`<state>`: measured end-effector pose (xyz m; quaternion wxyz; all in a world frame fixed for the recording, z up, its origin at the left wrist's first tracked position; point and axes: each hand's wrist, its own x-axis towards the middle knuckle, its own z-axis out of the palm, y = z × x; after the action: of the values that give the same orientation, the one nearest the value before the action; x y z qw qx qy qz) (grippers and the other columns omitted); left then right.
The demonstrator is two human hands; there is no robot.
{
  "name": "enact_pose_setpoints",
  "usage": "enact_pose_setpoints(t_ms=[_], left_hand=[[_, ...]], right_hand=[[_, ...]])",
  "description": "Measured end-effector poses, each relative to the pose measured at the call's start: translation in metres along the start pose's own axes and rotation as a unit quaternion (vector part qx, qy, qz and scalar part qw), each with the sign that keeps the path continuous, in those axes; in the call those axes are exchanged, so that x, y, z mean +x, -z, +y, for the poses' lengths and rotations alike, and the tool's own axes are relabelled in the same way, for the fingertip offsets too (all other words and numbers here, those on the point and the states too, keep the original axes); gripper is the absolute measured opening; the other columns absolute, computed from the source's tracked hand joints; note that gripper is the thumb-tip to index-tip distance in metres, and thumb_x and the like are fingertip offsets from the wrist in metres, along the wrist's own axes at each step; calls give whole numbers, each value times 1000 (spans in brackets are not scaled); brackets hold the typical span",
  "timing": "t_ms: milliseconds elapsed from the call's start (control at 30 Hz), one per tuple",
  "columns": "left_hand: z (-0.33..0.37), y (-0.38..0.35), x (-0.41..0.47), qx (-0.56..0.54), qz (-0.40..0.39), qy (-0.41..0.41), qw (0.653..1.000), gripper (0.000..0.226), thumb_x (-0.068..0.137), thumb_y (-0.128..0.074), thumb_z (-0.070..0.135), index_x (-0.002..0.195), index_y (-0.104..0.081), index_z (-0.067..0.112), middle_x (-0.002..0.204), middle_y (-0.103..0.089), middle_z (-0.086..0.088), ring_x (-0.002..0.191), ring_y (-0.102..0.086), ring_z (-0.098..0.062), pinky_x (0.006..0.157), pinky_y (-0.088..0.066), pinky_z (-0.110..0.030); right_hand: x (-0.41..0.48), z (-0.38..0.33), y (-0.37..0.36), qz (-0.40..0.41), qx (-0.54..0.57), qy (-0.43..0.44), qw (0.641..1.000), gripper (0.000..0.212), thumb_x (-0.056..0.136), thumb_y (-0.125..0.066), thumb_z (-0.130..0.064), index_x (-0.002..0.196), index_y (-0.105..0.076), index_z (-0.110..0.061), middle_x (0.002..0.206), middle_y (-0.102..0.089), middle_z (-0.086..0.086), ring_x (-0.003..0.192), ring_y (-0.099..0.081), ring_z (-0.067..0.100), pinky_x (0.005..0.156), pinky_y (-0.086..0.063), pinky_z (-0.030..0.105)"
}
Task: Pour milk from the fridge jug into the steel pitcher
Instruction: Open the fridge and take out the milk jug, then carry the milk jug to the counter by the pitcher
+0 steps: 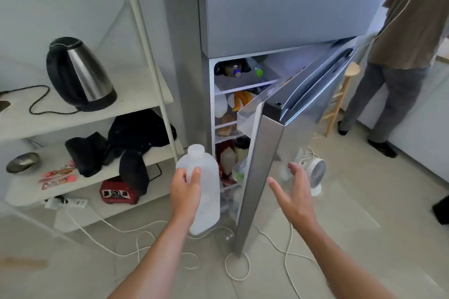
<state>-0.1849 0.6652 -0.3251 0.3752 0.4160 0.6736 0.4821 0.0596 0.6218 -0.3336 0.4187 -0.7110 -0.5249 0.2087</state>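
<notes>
My left hand [185, 192] grips the white plastic milk jug [209, 192] by its handle, upright, with the white cap on, just in front of the open fridge. My right hand [291, 192] is open with the fingers spread, close to the outer face of the fridge's lower door [264, 165]; whether it touches the door I cannot tell. That door stands partly open and shows shelves [233, 109] with bottles and food. No steel pitcher is in view.
A white shelf unit [136, 97] on the left carries a steel kettle [77, 73], dark clothes and a small bowl [23, 162]. White cables [238, 267] trail over the floor. A small fan [315, 172] stands behind the door. Another person [398, 56] stands at the right.
</notes>
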Motion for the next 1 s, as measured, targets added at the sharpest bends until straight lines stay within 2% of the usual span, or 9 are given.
enact_pose_setpoints(t_ms=[67,167,233,333,400,500,633,767,1000], left_hand=[[15,6,5,-3,27,-7,1000,36,96,-58,29,75,-40,6,73,-40,-5,65,-38,-21,60,-32,-34],[43,13,9,-10,59,-20,998,38,96,-58,28,71,-34,13,70,-36,-3,63,-35,-20,59,-30,-34],[62,15,11,-18,73,-34,997,37,97,-58,26,71,-35,12,70,-36,-3,62,-34,-19,58,-29,-34],[91,15,13,-25,96,-52,994,37,97,-57,24,71,-36,11,70,-38,-1,62,-35,-17,56,-30,-32],[109,13,16,-35,108,-61,992,38,97,-57,25,70,-35,12,70,-38,-1,62,-35,-17,56,-30,-31],[132,11,21,-47,122,-77,988,40,97,-57,24,68,-33,13,69,-38,1,61,-35,-16,55,-29,-31],[154,5,33,-52,133,-92,985,40,95,-58,27,67,-34,13,69,-40,0,61,-36,-17,56,-30,-31],[169,-1,44,-52,134,-98,985,38,95,-58,31,69,-37,13,71,-43,-1,63,-39,-16,58,-34,-30],[176,-7,58,-48,131,-116,983,38,93,-59,34,69,-38,14,69,-42,-4,63,-39,-18,59,-35,-33]], right_hand=[[14,-25,5,45,-28,82,995,72,87,-65,-54,141,-43,-13,143,-46,3,134,-41,18,114,-36,40],[44,-70,15,94,-58,205,973,72,88,-63,-48,145,-40,-12,154,-36,5,143,-31,22,118,-27,35],[68,-99,19,88,-90,282,951,73,90,-64,-46,150,-37,-13,160,-29,5,149,-24,25,121,-21,39],[104,-135,20,53,-160,370,914,72,94,-58,-50,153,-35,-16,166,-21,2,155,-10,24,123,-8,35],[126,-150,15,26,-210,401,892,76,94,-57,-50,156,-32,-15,167,-19,0,156,-8,25,124,-12,40],[153,-160,5,-34,-280,399,872,81,94,-62,-41,160,-21,-14,169,-10,-1,156,-4,26,124,-18,49],[176,-162,-11,-111,-365,363,850,85,100,-53,-37,161,2,-13,168,18,-1,155,14,25,125,-11,48],[183,-161,-28,-153,-383,326,851,99,98,-55,-42,157,19,-12,164,29,3,153,23,27,125,-10,49],[185,-164,-30,-182,-354,308,864,106,95,-60,-42,157,21,-14,163,33,2,152,26,25,125,-8,50]])
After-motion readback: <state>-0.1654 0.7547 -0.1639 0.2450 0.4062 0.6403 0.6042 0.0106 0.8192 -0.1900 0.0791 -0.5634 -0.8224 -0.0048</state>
